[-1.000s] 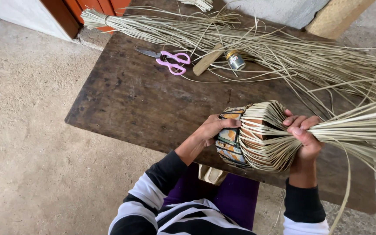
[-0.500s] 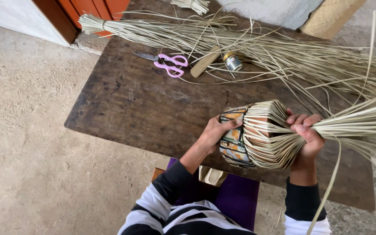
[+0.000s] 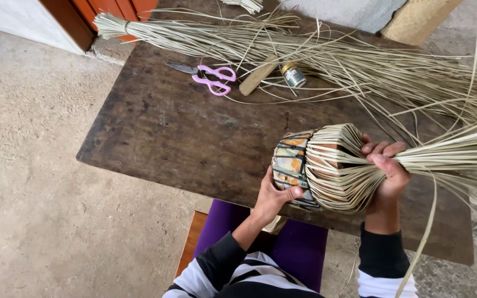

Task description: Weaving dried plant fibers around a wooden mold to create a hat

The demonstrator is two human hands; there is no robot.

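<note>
1. Dark wooden worktop [image 3: 183, 132] carries loose palm strips [image 3: 327, 55];
2. Half-woven palm piece on a patterned block [image 3: 318, 168] lies near its front edge;
3. Left hand [image 3: 274, 193] cups the block's underside; right hand [image 3: 387, 168] clenches the gathered strands [image 3: 454, 157];
4. Pink scissors [image 3: 208, 77] lie well apart.
</note>
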